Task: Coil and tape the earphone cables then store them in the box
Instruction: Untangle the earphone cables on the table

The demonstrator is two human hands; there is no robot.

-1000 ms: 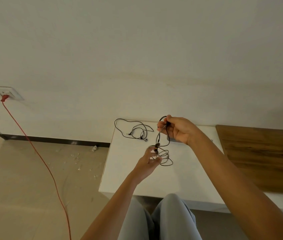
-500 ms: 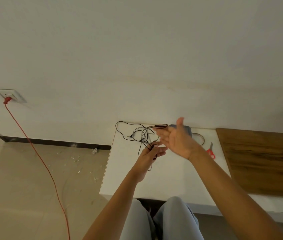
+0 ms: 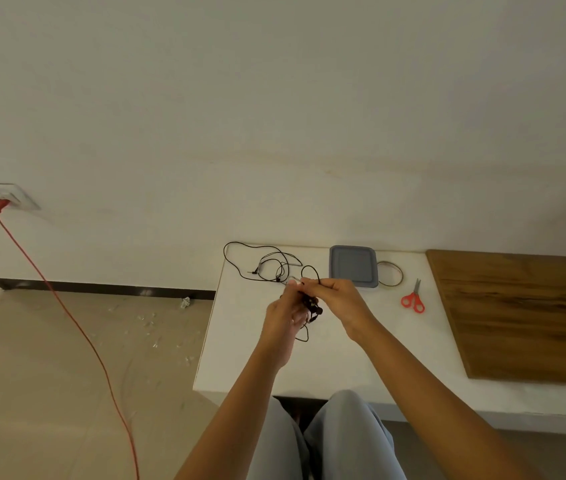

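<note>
Above the white table [image 3: 344,362] my left hand [image 3: 283,315] holds a bundle of black earphone cable [image 3: 311,306] wound round its fingers. My right hand [image 3: 338,301] pinches the same cable at the top, where a loop [image 3: 310,271] sticks up. A short tail hangs below the bundle. A second black earphone cable [image 3: 261,263] lies loose and uncoiled at the table's far left corner. The grey square box [image 3: 353,266] sits closed at the far edge, just beyond my right hand. A tape roll [image 3: 390,273] lies right beside it.
Red-handled scissors [image 3: 413,299] lie to the right of the tape. A wooden board [image 3: 524,317] covers the table's right part. A red cord [image 3: 67,313] runs from a wall socket [image 3: 4,197] across the floor on the left. My knees are under the table's near edge.
My right hand, open and reaching towards the far edge half a second ago, has come back and pinches the cable. The cable is now bunched tighter on my left hand.
</note>
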